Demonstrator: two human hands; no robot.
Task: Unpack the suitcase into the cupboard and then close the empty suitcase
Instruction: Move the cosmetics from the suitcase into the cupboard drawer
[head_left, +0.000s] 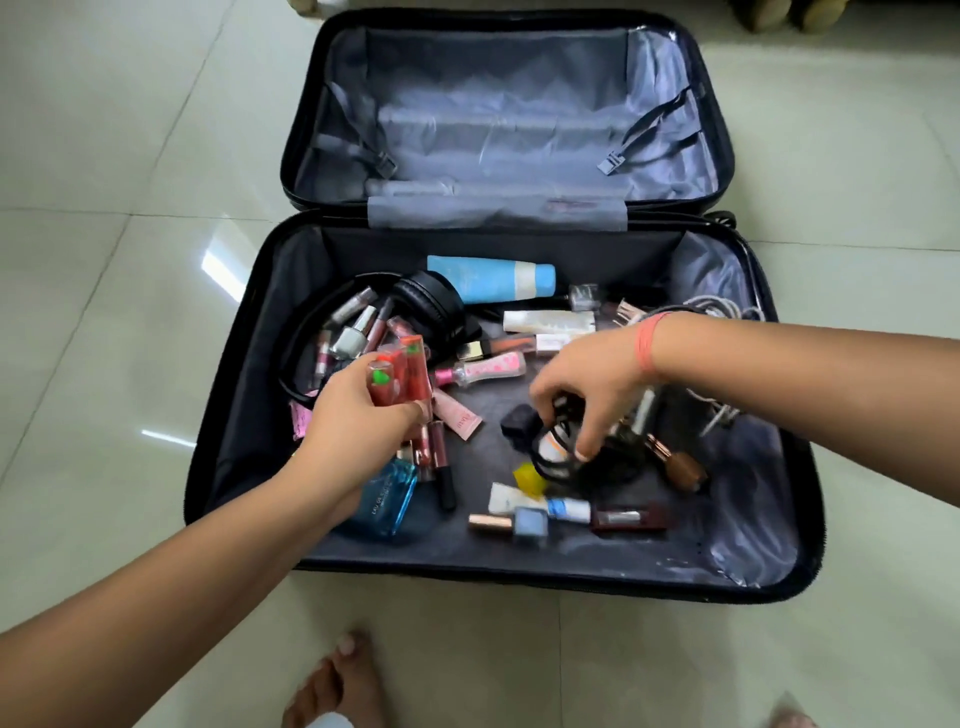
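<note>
Floor: pale glossy tiles, grout lines visible, window glare on the left side; bare toes at the bottom edge.
Room: little else shows; dark rounded shapes at the top right corner, cannot tell what they are.
Suitcase: black hard-shell suitcase lying fully open on the floor; far half has grey lining and unbuckled straps, nothing in it; near half holds loose cosmetics.
Left hand: left hand closed round a cluster of red-orange tubes with green spots, lifted just above the pile at the left of the near half.
Right hand: right hand, pink band on wrist, fingers curled down pinching a black cable bundle near the middle-right.
Contents far side: light blue tube with white band, black headphones, white tube, white cable at the right wall.
Contents left: nail polish bottles and lip glosses heaped beside the headphones; blue perfume bottle partly under the left forearm.
Contents near side: pale blue nail polish, dark red bottle, brown-capped bottle, small yellow item.
Writing: print on the perfume bottle and the pink tube, too blurred to read; no brand legible.
</note>
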